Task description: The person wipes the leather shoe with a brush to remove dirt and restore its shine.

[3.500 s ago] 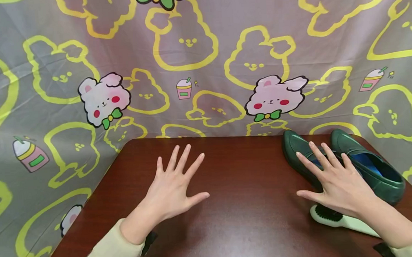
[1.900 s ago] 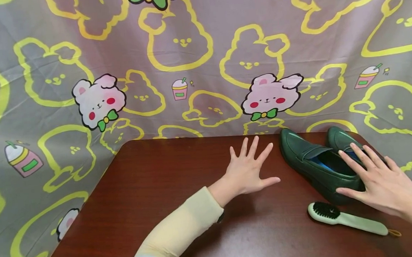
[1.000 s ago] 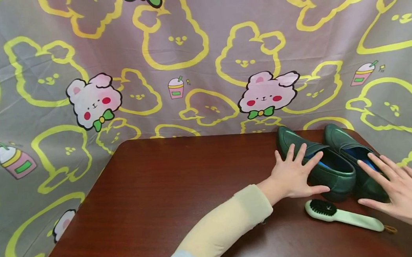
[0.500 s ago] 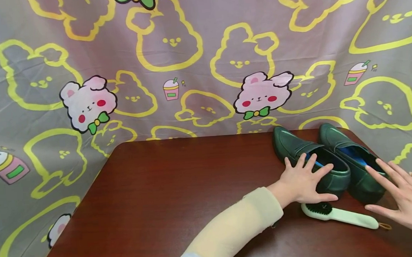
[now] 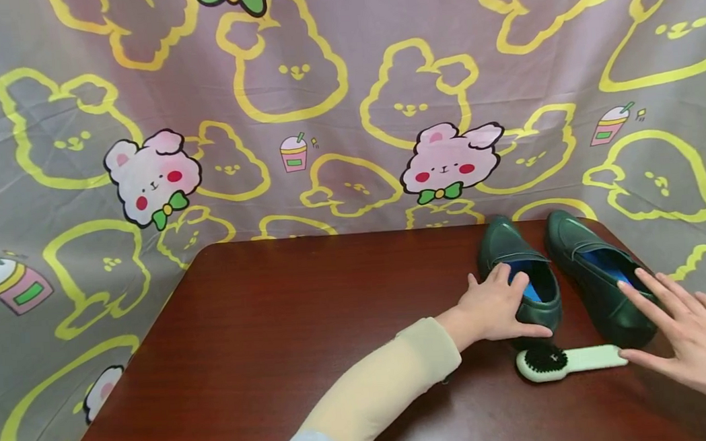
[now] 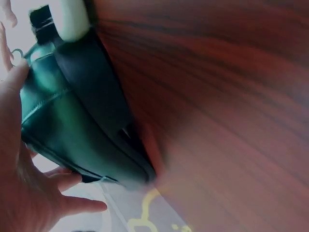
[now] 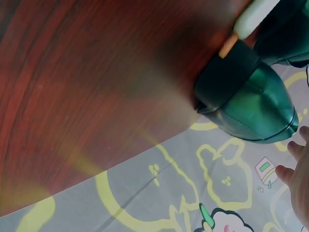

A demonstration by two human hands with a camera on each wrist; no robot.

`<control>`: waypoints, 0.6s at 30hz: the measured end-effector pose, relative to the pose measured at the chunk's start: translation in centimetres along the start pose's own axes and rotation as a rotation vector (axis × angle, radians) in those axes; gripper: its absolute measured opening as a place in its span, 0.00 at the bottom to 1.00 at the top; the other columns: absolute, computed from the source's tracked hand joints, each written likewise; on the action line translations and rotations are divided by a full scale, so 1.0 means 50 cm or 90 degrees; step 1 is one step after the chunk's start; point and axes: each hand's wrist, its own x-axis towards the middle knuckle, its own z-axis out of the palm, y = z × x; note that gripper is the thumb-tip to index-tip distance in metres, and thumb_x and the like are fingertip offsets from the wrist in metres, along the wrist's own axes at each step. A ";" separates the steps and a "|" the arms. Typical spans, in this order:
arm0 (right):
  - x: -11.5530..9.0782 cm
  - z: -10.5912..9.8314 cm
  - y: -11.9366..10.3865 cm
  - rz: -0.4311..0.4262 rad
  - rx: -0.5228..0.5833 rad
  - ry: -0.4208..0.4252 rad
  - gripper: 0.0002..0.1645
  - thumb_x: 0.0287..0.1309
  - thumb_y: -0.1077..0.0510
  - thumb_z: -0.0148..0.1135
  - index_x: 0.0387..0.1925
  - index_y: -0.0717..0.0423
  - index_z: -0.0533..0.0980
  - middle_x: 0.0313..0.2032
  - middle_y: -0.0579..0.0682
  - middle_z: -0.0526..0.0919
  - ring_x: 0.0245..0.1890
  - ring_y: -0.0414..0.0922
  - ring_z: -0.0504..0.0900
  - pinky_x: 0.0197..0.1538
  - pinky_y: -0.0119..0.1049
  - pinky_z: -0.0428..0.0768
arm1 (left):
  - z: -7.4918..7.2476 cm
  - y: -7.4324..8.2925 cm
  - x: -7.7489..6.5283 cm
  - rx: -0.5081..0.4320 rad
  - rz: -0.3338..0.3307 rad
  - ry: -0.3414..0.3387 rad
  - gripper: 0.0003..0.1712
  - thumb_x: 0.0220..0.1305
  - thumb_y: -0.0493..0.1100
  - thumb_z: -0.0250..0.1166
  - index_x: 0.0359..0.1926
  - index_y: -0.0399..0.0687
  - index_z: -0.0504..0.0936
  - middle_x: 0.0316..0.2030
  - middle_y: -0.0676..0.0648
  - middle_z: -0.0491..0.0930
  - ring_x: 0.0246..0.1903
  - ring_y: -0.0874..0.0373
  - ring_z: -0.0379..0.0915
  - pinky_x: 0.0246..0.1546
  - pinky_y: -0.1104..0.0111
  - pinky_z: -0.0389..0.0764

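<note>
Two dark green loafers with blue insoles stand at the table's right side. My left hand [image 5: 491, 304] grips the left loafer [image 5: 502, 242] by its heel, fingers curled over the opening's side and thumb at the back. The left wrist view shows that heel [image 6: 72, 121] between thumb and fingers. My right hand [image 5: 694, 338], fingers spread and fairly straight, is beside the right loafer [image 5: 613, 299]; in the right wrist view the fingers [image 7: 285, 174] appear just off its rim. A pale green brush [image 5: 592, 359] with black bristles lies bristles up behind the heels.
The brown tabletop [image 5: 275, 333] extends to the left of the loafers. A grey curtain [image 5: 345, 99] with yellow bear outlines hangs along the back and sides. An orange cord loop [image 7: 228, 46] at the brush's handle end shows in the right wrist view.
My left hand has moved right and taken hold of the left loafer, whose heel has swung left, away from the other. The brush has turned slightly. My right hand has shifted right.
</note>
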 end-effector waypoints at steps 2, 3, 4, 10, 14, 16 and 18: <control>0.000 -0.002 -0.004 -0.018 0.007 0.002 0.77 0.33 0.25 0.70 0.77 0.42 0.38 0.76 0.54 0.34 0.74 0.49 0.27 0.63 0.64 0.44 | 0.002 -0.015 -0.006 -0.003 -0.005 0.009 0.48 0.47 0.84 0.52 0.59 0.59 0.61 0.57 0.54 0.61 0.60 0.62 0.54 0.59 0.49 0.66; 0.001 -0.003 -0.006 -0.027 0.007 0.001 0.77 0.33 0.25 0.70 0.77 0.43 0.38 0.76 0.54 0.34 0.73 0.48 0.27 0.66 0.63 0.39 | 0.003 -0.023 -0.009 -0.001 -0.007 0.011 0.49 0.47 0.84 0.52 0.59 0.58 0.61 0.58 0.53 0.61 0.61 0.62 0.54 0.59 0.49 0.66; 0.001 -0.003 -0.010 -0.035 0.007 -0.002 0.77 0.33 0.25 0.70 0.77 0.42 0.37 0.76 0.53 0.33 0.73 0.49 0.26 0.67 0.60 0.33 | 0.004 -0.030 -0.012 0.002 -0.009 0.010 0.49 0.47 0.84 0.53 0.59 0.57 0.61 0.59 0.53 0.61 0.61 0.62 0.53 0.59 0.49 0.66; 0.013 -0.002 -0.034 -0.096 0.041 0.001 0.75 0.33 0.27 0.73 0.77 0.44 0.43 0.76 0.53 0.38 0.74 0.52 0.33 0.67 0.42 0.21 | -0.001 -0.078 -0.038 0.025 0.001 0.008 0.48 0.47 0.83 0.54 0.57 0.56 0.60 0.57 0.52 0.62 0.60 0.62 0.57 0.58 0.45 0.65; 0.024 0.005 -0.049 -0.140 0.091 0.010 0.68 0.36 0.29 0.74 0.75 0.46 0.52 0.75 0.53 0.47 0.74 0.51 0.40 0.68 0.37 0.25 | -0.009 -0.118 -0.058 0.004 0.008 0.001 0.46 0.47 0.82 0.57 0.54 0.56 0.60 0.51 0.54 0.66 0.55 0.64 0.62 0.58 0.41 0.63; 0.029 0.008 -0.055 -0.160 0.101 0.008 0.66 0.38 0.30 0.73 0.75 0.46 0.54 0.74 0.53 0.49 0.74 0.48 0.40 0.68 0.34 0.27 | -0.013 -0.139 -0.067 -0.029 0.014 -0.001 0.44 0.47 0.80 0.60 0.52 0.57 0.60 0.48 0.55 0.68 0.51 0.65 0.65 0.58 0.39 0.61; 0.033 0.010 -0.060 -0.172 0.106 0.011 0.64 0.39 0.30 0.72 0.74 0.46 0.56 0.73 0.52 0.51 0.74 0.45 0.41 0.68 0.31 0.29 | -0.015 -0.159 -0.076 -0.059 0.023 -0.001 0.43 0.47 0.78 0.62 0.52 0.56 0.60 0.47 0.55 0.70 0.50 0.65 0.67 0.58 0.38 0.61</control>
